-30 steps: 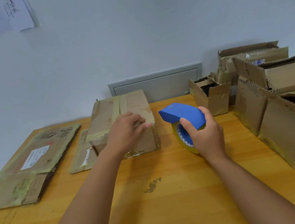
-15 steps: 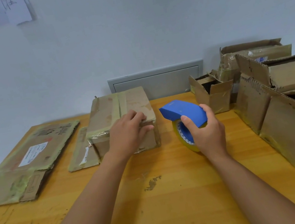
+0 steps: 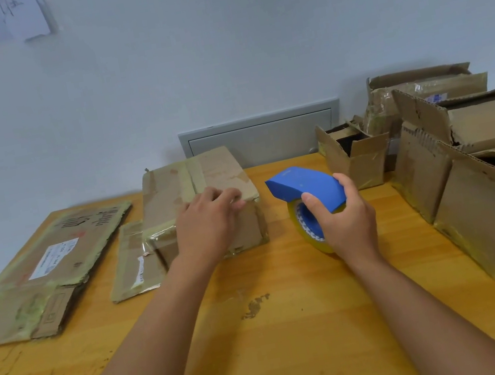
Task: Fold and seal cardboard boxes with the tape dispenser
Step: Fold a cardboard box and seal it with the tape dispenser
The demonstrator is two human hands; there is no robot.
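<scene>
Closed cardboard box sits mid-table, w/ greenish tape strips across its top; it's the ref point here. Left hand rests on the box's near top edge, fingers curled over the front-right corner & touching the cardboard; can't tell if it's actually gripping or just pressing. Just right of the box, not touching it, right hand wraps round the blue tape dispenser, thumb on the near side, fingers over the far side; the yellowish tape roll w/ blue core hangs under the blue cover, its lower edge at or just above the wooden table. Left of the box, a small flattened cardboard piece lies flat, touching the box's left side; further left, a large flattened carton w/ a white label. Well right of the box, a small open box, then a cluster of bigger open boxes along the table's right edge. Behind the box, a grey wall panel. Up left of the box on the wall, a sheet of paper.
</scene>
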